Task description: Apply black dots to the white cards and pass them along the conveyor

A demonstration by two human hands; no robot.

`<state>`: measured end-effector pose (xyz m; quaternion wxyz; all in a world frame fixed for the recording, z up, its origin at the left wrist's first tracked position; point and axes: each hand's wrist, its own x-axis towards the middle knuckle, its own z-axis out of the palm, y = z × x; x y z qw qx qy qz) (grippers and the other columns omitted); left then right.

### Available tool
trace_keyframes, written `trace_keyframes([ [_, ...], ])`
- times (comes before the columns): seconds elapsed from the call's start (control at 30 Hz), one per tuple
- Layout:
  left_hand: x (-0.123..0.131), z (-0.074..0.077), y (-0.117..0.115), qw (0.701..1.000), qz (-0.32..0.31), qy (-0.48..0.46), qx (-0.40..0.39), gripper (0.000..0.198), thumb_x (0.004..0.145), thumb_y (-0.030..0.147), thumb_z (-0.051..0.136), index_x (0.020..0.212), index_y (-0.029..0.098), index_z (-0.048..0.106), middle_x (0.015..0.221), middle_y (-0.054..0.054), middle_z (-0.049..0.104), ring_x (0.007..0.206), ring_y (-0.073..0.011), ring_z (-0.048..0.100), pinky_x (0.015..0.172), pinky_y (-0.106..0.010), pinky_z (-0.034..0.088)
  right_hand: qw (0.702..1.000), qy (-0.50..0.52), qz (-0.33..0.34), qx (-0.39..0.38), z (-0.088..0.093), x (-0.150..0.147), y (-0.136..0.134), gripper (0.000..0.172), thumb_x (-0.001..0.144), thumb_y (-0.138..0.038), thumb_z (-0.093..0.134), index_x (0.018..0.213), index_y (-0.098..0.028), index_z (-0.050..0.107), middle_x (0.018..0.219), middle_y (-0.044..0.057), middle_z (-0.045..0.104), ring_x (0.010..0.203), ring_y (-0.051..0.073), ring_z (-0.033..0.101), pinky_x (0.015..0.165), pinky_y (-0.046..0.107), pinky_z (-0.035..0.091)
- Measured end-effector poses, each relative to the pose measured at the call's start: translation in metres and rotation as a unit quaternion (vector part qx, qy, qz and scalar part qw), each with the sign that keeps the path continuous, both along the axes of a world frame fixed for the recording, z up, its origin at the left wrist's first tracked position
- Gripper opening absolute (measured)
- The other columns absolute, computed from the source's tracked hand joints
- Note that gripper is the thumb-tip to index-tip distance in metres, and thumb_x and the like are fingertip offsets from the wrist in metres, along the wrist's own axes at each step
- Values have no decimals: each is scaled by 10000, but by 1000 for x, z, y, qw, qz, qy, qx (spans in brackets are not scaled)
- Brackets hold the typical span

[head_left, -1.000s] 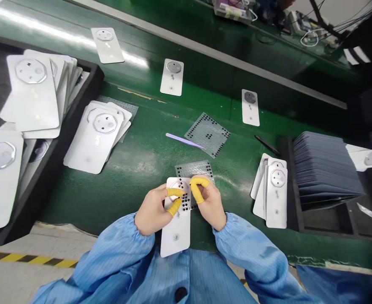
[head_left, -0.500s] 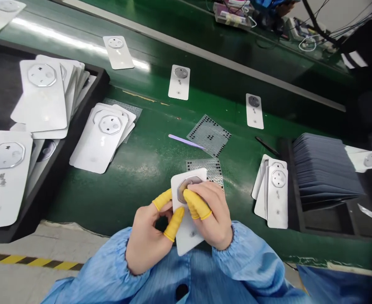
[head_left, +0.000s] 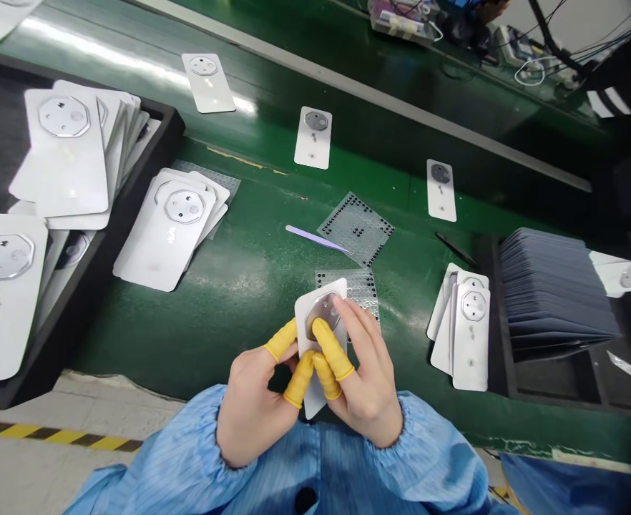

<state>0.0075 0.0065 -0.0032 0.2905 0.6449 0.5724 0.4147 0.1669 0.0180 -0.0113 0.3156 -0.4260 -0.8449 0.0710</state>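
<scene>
White plate (head_left: 322, 306) is clamped in left hand (head_left: 256, 408) and right hand (head_left: 366, 375). Leftward, black tray (head_left: 84, 286) holds stacked plates (head_left: 63, 154); right tray (head_left: 562, 379) holds grey sheets (head_left: 551, 286).

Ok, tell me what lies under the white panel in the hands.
A clear dotted sheet on the green table shows past the far right edge of the white panel. The panel and the right hand cover the rest of it.
</scene>
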Motion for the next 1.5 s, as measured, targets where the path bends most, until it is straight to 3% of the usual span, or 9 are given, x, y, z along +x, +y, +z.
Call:
trace_keyframes([
  [0.27,0,4,3,999,-19,6,26,195,723,95,605,873,195,681,750,-35,780,568,-167,726,519,-201,556,993,25,86,-79,1,10,-4,602,859,-84,457,1446,-69,324,1540,225,260,1402,366,317,1035,589,458],
  [0.47,2,6,2,998,-28,-46,19,239,727,95,644,924,225,676,843,-10,791,676,-172,752,600,-202,588,993,76,78,-41,0,12,-3,561,866,-94,442,1423,-89,377,1515,204,334,1358,349,406,978,569,523],
  [0.7,-1,-2,-4,998,52,18,41,178,651,127,676,805,208,715,753,-43,786,561,-203,723,517,-263,574,996,23,68,-60,0,3,-2,590,861,-85,449,1438,-37,333,1540,227,265,1419,363,279,1055,590,442],
  [0.87,-1,-4,2,987,-41,-135,-75,200,741,114,680,910,196,746,864,-39,789,701,-206,746,635,-260,604,980,146,61,-119,-7,11,5,465,937,-179,425,1399,-230,442,1507,113,380,1368,314,402,1070,601,417],
  [1.0,0,1,7,946,-72,-271,-160,238,822,116,646,1030,191,734,794,-31,778,678,-173,730,644,-240,607,949,286,-48,-127,0,10,7,449,905,-139,516,1327,-294,532,1466,68,449,1324,299,470,1038,547,478],
  [1.07,-1,4,8,920,-83,-328,-198,268,837,119,641,1080,205,714,779,-23,772,637,-149,716,609,-219,603,916,355,-109,-152,3,6,8,486,875,-134,585,1331,-294,527,1401,80,524,1235,280,564,943,473,569],
  [1.17,0,7,12,894,-107,-384,-203,293,835,118,654,1091,250,707,857,-10,772,634,-117,702,617,-186,593,883,412,-126,-185,5,-1,9,465,855,-155,641,1298,-268,556,1043,51,727,870,200,726,704,331,656],
  [1.23,1,7,16,897,-110,-390,-180,259,830,149,672,1058,260,725,875,-7,771,654,-115,699,640,-182,589,876,427,-130,-184,5,-4,8,392,843,-156,661,1217,-265,616,873,9,746,708,163,726,616,279,655],
  [1.5,-2,6,21,903,-105,-366,-198,122,809,212,711,905,233,783,756,-9,749,628,-122,672,572,-154,557,874,428,-110,-203,4,-4,-4,341,817,-161,696,1148,-238,665,749,2,728,566,146,688,526,259,641],
])
